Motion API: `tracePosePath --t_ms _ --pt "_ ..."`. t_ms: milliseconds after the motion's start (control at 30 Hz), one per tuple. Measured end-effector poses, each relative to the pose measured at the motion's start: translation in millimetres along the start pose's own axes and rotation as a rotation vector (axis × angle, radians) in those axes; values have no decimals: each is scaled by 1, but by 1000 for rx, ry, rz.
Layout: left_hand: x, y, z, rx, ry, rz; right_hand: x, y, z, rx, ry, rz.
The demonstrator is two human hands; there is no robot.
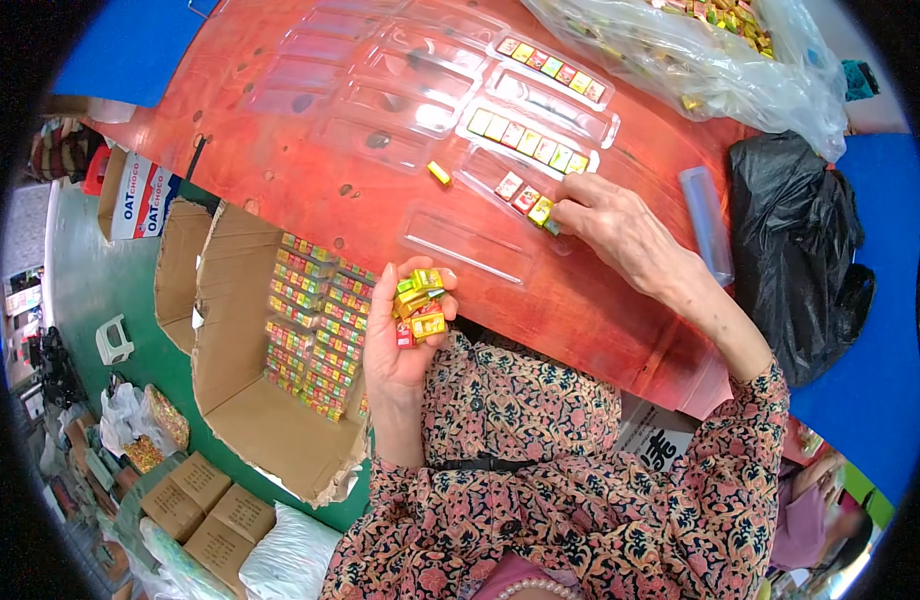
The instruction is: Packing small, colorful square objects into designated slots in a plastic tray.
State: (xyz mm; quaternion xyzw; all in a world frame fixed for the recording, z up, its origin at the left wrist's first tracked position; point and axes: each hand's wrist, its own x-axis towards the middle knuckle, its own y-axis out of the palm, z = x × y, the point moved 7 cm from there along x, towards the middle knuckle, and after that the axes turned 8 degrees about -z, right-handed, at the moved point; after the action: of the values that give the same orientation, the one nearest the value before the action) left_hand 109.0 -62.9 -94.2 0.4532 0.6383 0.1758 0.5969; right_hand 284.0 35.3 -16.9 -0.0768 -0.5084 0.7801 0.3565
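My left hand [392, 362] is cupped palm up near the table's front edge, fingers curled round several small wrapped blocks [420, 303] in yellow, red and green. Over the table, my right hand [620, 232] has its fingertips pressed together at the right end of a clear plastic tray [470, 172]. A small green piece shows beneath those fingertips; whether they grip it is partly hidden. In that tray stand 3 blocks, among them a red one [526, 199]. Two trays beyond hold rows of such blocks [525, 139]. One loose yellow block [438, 173] lies left of the trays.
Empty clear trays [405, 85] spread across the red table [310, 170]. A clear bag of blocks [670, 70] lies at the far right, with a black plastic bag [795, 240] nearer. Below the table's left edge, an open carton [240, 330] contains filled trays [320, 320].
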Motion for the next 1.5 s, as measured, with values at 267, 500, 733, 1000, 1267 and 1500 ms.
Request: tracePosePath --t_ms 267,500,733,1000,1267,1500 --pt "1 2 1 -12 2 -2 -4 -4 -4 85 39 -146" --pt "-7 -7 -4 -8 -10 6 -2 8 5 54 0 -195" --pt "-10 -12 -7 107 -22 -11 12 10 29 240 126 -226" --pt "-11 -11 -4 61 -87 -66 51 30 78 506 -17 -172" --pt "-11 13 14 230 -71 -6 57 44 71 661 105 87" --pt "-13 22 22 106 -31 47 54 14 55 680 239 -161"
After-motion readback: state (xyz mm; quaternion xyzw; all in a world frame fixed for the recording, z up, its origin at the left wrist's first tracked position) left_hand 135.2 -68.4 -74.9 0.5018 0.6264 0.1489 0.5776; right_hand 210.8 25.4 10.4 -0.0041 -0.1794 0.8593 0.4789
